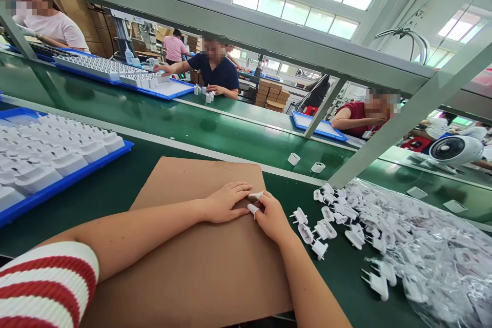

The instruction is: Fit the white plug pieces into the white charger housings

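My left hand [225,203] lies flat on a brown cardboard sheet [200,261], fingers stretched out together, holding nothing. My right hand [271,215] rests beside it at the sheet's right edge, fingers curled, with white finger cots on two fingertips. Whether it holds anything I cannot make out. The two hands touch at the fingertips. Just right of my right hand lie several white plug parts [317,230] on the green table.
A clear plastic bag of white plug parts [423,246] spreads at the right. A blue tray of white adapters [46,159] stands at the left. A green conveyor [215,123] carries two white adapters [294,159]. Other people sit across the line. A metal frame post [384,138] slants down to the table.
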`<state>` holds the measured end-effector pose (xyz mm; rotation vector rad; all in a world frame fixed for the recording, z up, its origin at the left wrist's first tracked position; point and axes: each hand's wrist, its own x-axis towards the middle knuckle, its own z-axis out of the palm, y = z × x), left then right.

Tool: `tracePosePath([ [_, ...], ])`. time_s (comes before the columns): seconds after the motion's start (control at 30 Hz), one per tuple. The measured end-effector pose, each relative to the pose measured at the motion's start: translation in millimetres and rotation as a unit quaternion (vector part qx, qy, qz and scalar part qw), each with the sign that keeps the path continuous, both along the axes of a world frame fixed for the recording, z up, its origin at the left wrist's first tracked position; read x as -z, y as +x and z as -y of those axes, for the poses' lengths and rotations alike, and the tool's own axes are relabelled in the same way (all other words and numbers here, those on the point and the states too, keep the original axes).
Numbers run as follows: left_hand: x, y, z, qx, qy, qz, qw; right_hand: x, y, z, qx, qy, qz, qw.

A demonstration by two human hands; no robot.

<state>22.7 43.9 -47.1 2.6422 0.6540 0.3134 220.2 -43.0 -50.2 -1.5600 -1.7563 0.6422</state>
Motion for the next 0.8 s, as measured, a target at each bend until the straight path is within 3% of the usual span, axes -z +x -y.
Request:
tracePosePath([
  [0.37,-0.8,0.4,0.1,-0.003,-0.002,0.007,1.000,-1.1,0.5,1.5,-0.006,-0.013,-0.030,0.999],
  [0.8,3.2,0.3,-1.8,0.004,0.002,0.026,1.000,-4.8,0.0,2.4,-0.001,-0.011,0.003,1.000],
])
